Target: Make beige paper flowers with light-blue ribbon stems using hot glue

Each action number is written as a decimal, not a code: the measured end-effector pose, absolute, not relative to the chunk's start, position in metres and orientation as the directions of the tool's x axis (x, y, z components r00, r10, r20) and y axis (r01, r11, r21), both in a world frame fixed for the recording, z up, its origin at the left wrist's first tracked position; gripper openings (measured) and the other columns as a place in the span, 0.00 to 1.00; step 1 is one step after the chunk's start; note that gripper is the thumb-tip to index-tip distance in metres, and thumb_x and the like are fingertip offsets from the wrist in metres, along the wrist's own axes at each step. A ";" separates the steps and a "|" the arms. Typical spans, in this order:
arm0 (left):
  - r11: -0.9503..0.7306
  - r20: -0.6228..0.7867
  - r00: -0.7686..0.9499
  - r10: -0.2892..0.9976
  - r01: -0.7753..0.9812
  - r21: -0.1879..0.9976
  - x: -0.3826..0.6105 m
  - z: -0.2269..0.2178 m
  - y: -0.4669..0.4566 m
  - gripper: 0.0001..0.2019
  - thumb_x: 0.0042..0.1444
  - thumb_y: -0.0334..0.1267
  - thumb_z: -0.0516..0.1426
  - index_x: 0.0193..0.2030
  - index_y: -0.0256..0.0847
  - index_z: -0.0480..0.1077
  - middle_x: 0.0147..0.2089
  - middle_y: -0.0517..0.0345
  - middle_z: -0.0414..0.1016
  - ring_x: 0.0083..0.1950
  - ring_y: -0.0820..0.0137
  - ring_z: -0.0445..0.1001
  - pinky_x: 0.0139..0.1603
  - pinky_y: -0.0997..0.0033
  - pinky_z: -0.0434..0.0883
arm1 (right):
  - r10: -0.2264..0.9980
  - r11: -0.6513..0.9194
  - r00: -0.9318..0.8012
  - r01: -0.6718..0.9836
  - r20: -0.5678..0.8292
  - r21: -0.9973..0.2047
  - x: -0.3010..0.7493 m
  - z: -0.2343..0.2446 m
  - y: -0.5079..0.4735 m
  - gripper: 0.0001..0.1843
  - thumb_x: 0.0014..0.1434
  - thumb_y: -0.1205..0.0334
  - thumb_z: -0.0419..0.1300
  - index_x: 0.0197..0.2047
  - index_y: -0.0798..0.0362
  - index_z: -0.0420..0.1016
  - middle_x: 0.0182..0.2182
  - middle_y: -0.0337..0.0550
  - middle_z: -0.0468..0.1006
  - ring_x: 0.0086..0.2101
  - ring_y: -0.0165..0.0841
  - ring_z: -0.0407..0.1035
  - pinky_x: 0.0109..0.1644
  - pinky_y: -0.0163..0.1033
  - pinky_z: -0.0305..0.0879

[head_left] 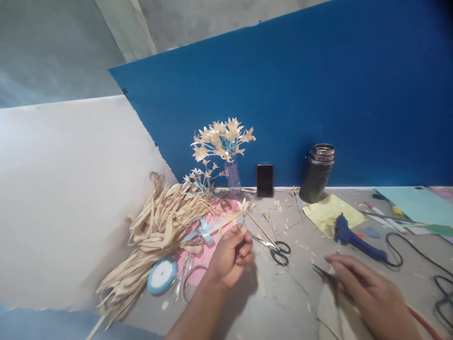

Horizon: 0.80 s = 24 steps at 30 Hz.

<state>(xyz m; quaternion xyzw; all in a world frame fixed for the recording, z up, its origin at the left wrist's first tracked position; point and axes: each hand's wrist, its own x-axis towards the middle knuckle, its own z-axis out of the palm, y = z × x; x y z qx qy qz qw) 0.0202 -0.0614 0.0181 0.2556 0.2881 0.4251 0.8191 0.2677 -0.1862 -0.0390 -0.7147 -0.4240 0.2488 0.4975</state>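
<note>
One small cream straw flower (243,206) is pinched by the left hand (231,255) at its thin stem — judged the safest hold, as the petals look light and brittle; for the right hand (361,285), the grip cannot be told.

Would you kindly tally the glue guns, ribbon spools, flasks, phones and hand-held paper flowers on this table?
Glue gun: 1
Ribbon spool: 1
Flask: 1
Phone: 1
Paper flower, pinched in the left hand: 1
Total: 5
</note>
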 end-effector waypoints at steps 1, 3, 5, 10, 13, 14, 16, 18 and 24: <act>0.531 -0.259 0.507 0.822 -0.520 0.669 0.022 0.018 -0.064 0.17 0.46 0.32 0.68 0.32 0.37 0.61 0.28 0.65 0.67 0.19 0.86 0.53 0.16 0.87 0.45 | 0.815 -0.134 0.568 0.382 0.117 -0.914 0.268 -0.031 -0.185 0.15 0.54 0.46 0.63 0.35 0.47 0.83 0.36 0.48 0.84 0.34 0.45 0.76 0.35 0.43 0.72; 0.584 -0.272 0.580 0.768 -0.457 0.672 0.029 0.017 -0.070 0.17 0.46 0.32 0.68 0.32 0.38 0.61 0.27 0.65 0.67 0.18 0.86 0.52 0.16 0.86 0.44 | 0.816 -0.085 0.553 0.404 0.170 -0.911 0.262 -0.014 -0.180 0.15 0.55 0.46 0.62 0.31 0.47 0.82 0.34 0.47 0.84 0.35 0.45 0.75 0.37 0.42 0.71; 0.641 -0.292 0.655 0.697 -0.387 0.663 0.038 0.016 -0.077 0.16 0.47 0.33 0.68 0.33 0.38 0.62 0.26 0.65 0.67 0.17 0.86 0.51 0.16 0.86 0.42 | 0.885 -0.019 0.435 0.384 0.163 -0.923 0.249 0.000 -0.171 0.16 0.55 0.46 0.61 0.31 0.48 0.83 0.32 0.46 0.83 0.35 0.42 0.74 0.38 0.41 0.70; 0.773 -0.312 0.812 0.493 -0.246 0.584 0.053 0.015 -0.093 0.12 0.51 0.32 0.66 0.35 0.37 0.66 0.25 0.66 0.63 0.16 0.87 0.48 0.17 0.84 0.41 | 0.987 -0.004 0.162 0.110 0.014 -0.994 0.225 0.012 -0.149 0.22 0.56 0.43 0.62 0.43 0.52 0.83 0.28 0.41 0.77 0.24 0.29 0.60 0.26 0.35 0.58; 0.817 -0.339 0.839 0.425 -0.194 0.544 0.055 0.015 -0.097 0.11 0.51 0.33 0.66 0.36 0.37 0.66 0.24 0.66 0.63 0.16 0.86 0.48 0.17 0.84 0.42 | 0.996 -0.019 0.085 -0.052 -0.024 -0.998 0.222 0.009 -0.147 0.21 0.54 0.43 0.65 0.35 0.54 0.81 0.21 0.35 0.67 0.21 0.25 0.50 0.24 0.33 0.48; 0.821 -0.345 0.842 0.414 -0.183 0.540 0.055 0.015 -0.098 0.12 0.51 0.33 0.66 0.37 0.37 0.67 0.24 0.66 0.64 0.16 0.86 0.48 0.17 0.83 0.42 | 0.998 -0.014 0.063 -0.085 -0.020 -0.996 0.221 0.007 -0.147 0.21 0.54 0.43 0.65 0.31 0.55 0.79 0.21 0.34 0.64 0.21 0.24 0.49 0.24 0.34 0.47; 0.816 -0.348 0.842 0.413 -0.173 0.552 0.056 0.014 -0.100 0.13 0.49 0.32 0.67 0.40 0.38 0.68 0.23 0.67 0.65 0.15 0.86 0.48 0.17 0.83 0.42 | 0.999 0.001 0.043 -0.142 -0.005 -0.990 0.221 0.004 -0.149 0.21 0.54 0.45 0.67 0.25 0.55 0.76 0.21 0.33 0.61 0.22 0.24 0.49 0.24 0.34 0.45; 0.790 -0.346 0.828 0.441 -0.174 0.588 0.057 0.013 -0.103 0.15 0.48 0.34 0.67 0.41 0.38 0.69 0.23 0.66 0.67 0.15 0.86 0.49 0.17 0.82 0.42 | 0.998 0.007 0.060 -0.202 -0.005 -0.979 0.219 0.001 -0.150 0.20 0.53 0.48 0.68 0.23 0.56 0.75 0.22 0.33 0.61 0.22 0.24 0.49 0.25 0.34 0.46; 0.616 -0.306 0.714 0.630 -0.220 0.756 0.062 0.011 -0.112 0.17 0.48 0.45 0.68 0.33 0.38 0.67 0.21 0.66 0.68 0.14 0.85 0.51 0.16 0.79 0.46 | 0.978 0.045 0.209 -0.307 -0.022 -0.951 0.213 -0.008 -0.152 0.16 0.49 0.51 0.72 0.24 0.55 0.78 0.25 0.37 0.67 0.24 0.25 0.54 0.25 0.34 0.47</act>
